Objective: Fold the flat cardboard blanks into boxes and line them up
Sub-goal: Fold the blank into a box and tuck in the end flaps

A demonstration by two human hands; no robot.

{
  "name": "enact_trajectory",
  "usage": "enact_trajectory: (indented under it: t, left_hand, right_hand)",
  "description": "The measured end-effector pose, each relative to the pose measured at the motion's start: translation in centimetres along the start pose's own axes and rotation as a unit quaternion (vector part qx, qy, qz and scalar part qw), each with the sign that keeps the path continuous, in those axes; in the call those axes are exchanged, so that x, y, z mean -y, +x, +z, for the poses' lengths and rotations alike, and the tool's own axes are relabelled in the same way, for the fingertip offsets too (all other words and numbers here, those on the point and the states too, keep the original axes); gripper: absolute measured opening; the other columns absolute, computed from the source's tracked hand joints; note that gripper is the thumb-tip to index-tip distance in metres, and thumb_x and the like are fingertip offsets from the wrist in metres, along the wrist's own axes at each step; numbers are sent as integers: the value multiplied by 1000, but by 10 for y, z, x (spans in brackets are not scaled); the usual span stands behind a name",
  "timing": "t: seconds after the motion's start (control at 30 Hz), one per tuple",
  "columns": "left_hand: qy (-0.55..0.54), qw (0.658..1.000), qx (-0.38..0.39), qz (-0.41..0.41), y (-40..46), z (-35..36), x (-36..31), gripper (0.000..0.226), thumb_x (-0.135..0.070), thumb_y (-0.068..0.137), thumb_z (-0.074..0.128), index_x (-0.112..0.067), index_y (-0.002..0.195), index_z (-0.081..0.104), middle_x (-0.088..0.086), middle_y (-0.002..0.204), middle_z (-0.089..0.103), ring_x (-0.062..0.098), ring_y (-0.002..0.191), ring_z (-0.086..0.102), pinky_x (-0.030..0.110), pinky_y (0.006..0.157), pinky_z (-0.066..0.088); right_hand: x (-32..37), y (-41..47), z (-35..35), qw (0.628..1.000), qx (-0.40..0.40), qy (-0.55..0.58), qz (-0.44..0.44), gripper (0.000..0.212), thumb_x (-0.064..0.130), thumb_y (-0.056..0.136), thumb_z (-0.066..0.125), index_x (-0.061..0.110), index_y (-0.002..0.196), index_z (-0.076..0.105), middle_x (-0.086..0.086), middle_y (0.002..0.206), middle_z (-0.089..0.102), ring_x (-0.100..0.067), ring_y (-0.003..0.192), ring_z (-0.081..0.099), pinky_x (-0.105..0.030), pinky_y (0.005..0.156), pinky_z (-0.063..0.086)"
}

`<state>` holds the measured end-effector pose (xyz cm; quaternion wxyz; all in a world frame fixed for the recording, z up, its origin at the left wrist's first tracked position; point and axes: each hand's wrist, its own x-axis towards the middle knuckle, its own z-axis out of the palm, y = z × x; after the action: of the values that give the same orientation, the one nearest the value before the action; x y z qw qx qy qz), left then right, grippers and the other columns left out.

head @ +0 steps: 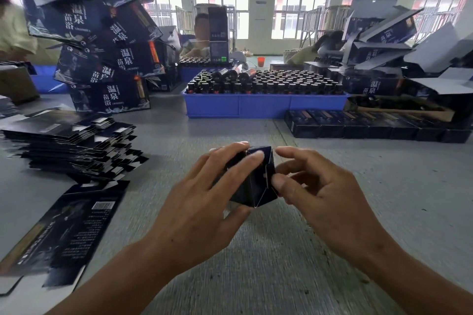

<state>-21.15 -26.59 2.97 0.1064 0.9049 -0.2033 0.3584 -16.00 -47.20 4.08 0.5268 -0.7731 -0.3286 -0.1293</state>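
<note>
A small dark navy cardboard box point(253, 176), glossy and sharp-creased with pale raw edges showing along its folds, is held just above the grey, coarse-woven surface point(256, 263) near the middle of the view. Its end flaps face the camera, meeting in angled seams.

The left hand point(204, 202) reaches in from the lower left, palm down, with fingers curled over the box's top and left side and the thumb tucked beneath; its grip is clenched around the box. The right hand point(322, 192) comes from the lower right, its fingers bent, with the thumb and a fingertip pinching the box's right edge at a flap.

To the left lies a slumped stack of flat dark printed cardboard blanks point(71, 146), and nearer the camera a single flat blank with white text and a barcode point(64, 233). Behind the stack rises a leaning pile of folded navy cartons with white characters point(107, 59). A blue plastic tray point(256, 106) packed with dark capped bottles point(268, 82) stands farther back, and to the right a row of finished dark boxes point(371, 126) sits side by side on the surface.
</note>
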Motion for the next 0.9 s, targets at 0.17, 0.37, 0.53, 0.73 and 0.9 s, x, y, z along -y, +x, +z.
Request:
enact_trajectory:
  t: [0.17, 0.37, 0.53, 0.73, 0.9]
  left_hand:
    - [-20, 999, -21, -35, 0, 5, -9, 84, -39, 80, 63, -15, 152, 28, -7, 147, 36, 14, 131, 42, 23, 107, 28]
    - [-7, 999, -38, -29, 1, 6, -10, 79, -38, 81, 63, -13, 150, 33, -4, 145, 38, 15, 130, 44, 23, 108, 31]
    - [-6, 999, -35, -18, 1, 6, -13, 76, -43, 83, 55, -12, 149, 34, -4, 146, 38, 17, 130, 45, 27, 107, 35]
    - [-11, 999, -30, -25, 3, 7, -15, 79, -40, 80, 64, -13, 148, 36, -4, 145, 39, 16, 130, 45, 23, 107, 30]
    - [-9, 999, -15, -29, 4, 5, -18, 76, -45, 82, 56, -16, 149, 34, -7, 146, 39, 13, 131, 45, 9, 111, 23]
  right_hand:
    - [-2, 1, 0, 1000, -6, -2, 19, 26, 53, 75, 63, 52, 101, 62, 34, 99, 67, 7, 88, 67, -6, 71, 51]
    - [-3, 2, -2, 999, -7, 31, 36, 21, 55, 74, 65, 49, 94, 68, 28, 93, 72, 3, 86, 70, -9, 74, 53]
    - [-3, 2, -2, 998, -16, 41, 35, 17, 50, 76, 67, 43, 91, 72, 22, 87, 75, -1, 83, 71, -14, 76, 55]
    - [-1, 2, -1, 999, -32, 29, 26, 14, 46, 77, 68, 43, 89, 72, 25, 86, 74, 2, 84, 71, -14, 76, 55]
    - [-1, 0, 1, 999, -46, -8, 17, 14, 33, 85, 74, 46, 87, 70, 27, 86, 72, 3, 83, 70, -11, 73, 53]
